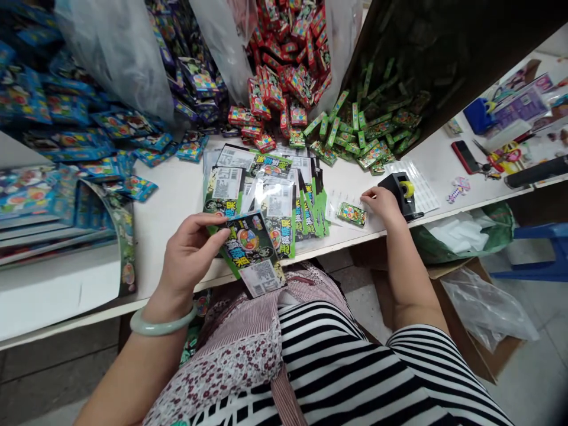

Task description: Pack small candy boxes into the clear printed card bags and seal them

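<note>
My left hand [189, 257] is closed on a black and green printed packet [251, 248] with a barcode label, held over the table's front edge. My right hand [381, 204] rests on the white table [173, 195] with fingers curled, touching a sheet of labels beside a small green box [352, 213]. A stack of the same printed packets [270, 192] lies fanned out between my hands. A black tape dispenser [403, 192] stands just right of my right hand.
Piles of small boxes fill the back: blue [66, 112], red [288, 65], green [368, 130]. Clear plastic bags hang over them. Scissors [499, 157], a phone [465, 157] and clutter lie far right. A cardboard box [465, 331] with plastic sits on the floor.
</note>
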Demonstrator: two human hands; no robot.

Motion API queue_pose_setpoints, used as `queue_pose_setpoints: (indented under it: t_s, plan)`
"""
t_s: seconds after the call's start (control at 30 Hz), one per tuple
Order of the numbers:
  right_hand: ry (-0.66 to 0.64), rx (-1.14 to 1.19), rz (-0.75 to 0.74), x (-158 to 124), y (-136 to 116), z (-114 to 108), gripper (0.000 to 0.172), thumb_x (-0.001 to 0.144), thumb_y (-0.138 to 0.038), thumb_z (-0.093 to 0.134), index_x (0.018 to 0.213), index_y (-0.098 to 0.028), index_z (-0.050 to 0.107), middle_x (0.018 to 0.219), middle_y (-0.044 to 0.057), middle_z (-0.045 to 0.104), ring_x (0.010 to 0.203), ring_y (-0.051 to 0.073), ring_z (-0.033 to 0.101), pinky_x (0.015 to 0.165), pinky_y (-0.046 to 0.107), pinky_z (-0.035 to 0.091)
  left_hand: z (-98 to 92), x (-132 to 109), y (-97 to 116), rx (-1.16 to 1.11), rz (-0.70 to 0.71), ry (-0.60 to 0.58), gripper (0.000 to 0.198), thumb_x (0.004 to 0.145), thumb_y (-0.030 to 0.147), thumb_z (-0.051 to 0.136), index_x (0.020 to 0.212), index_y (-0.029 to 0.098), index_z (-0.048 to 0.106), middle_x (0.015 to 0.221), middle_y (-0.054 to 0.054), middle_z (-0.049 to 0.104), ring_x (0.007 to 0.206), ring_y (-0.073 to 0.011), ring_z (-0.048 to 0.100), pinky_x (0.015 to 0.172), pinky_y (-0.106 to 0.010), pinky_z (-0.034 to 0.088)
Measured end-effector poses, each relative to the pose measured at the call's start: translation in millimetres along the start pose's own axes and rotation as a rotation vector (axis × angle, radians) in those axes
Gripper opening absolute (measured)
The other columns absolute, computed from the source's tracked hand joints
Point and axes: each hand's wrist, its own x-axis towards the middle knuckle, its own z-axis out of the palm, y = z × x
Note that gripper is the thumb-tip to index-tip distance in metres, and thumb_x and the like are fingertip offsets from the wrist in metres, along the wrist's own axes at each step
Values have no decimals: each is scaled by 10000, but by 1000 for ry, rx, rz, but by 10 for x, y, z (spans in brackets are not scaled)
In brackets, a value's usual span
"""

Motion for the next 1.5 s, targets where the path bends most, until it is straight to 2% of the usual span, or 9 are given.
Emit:
queue_pose_setpoints:
  t_s: [0.2,0.4,0.47,0.57,0.7,0.83,1.1,1.3,1.5]
  plan:
    - [-10,93,40,-24,28,49,65,770,-223,615,710,-205,631,779,39,697,790,207,630,820,344,478,-22,-1,-1,-9,-4,5,217,723,165,760,914,265,730,911,2,738,813,-140,663,687,-259,553]
    - [-15,291,58,-130,7,-181,90,845,-262,551,772,-214,529,750,12,642,725,169,652,680,295,516,12,5,-18,-9,42,-32,184,770,178,743,937,246,709,935,-12,708,881,-141,662,750,-261,542]
    - [-45,451,-64,-237,-248,-267,118,835,-305,596,785,-214,538,747,0,617,718,155,635,672,284,514,53,4,20,15,54,-33,151,779,202,742,916,235,688,911,-7,690,884,-143,657,778,-272,537]
    - [-227,698,-414,-489,-928,-310,185,807,-369,685,805,-218,578,772,-8,617,720,138,598,701,280,505,132,-4,109,55,54,-42,112,806,251,717,892,224,650,865,1,656,834,-146,634,764,-288,522]
    - [-527,690,-785,-824,-1910,-215,140,856,-329,660,807,-214,596,776,2,635,718,142,570,694,285,471,182,-22,190,76,58,-97,116,851,306,670,904,214,622,877,-14,640,847,-161,615,786,-306,496]
    - [-582,536,-894,-873,-2405,-29,83,848,-223,622,775,-208,585,718,-12,625,678,141,540,654,276,417,147,-38,212,90,58,-123,100,882,302,619,917,209,604,894,-26,632,878,-180,605,822,-330,479]
    - [-556,357,-766,-770,-2490,111,86,830,-184,636,759,-198,590,635,-31,581,590,127,470,600,272,346,162,-5,231,27,39,-132,115,934,318,569,899,210,587,852,-2,606,825,-159,575,791,-316,455]
    - [-512,321,-777,-768,-2492,188,72,826,-209,629,761,-200,599,662,-21,605,600,132,489,605,279,351,258,13,198,0,35,-87,208,890,383,684,878,211,568,839,1,606,812,-153,574,771,-314,463]
    - [-486,304,-800,-759,-2477,194,80,801,-239,614,734,-212,580,643,-23,592,576,127,482,574,273,342,312,24,160,26,24,-54,175,868,305,706,873,215,556,835,4,603,801,-150,574,763,-319,473]
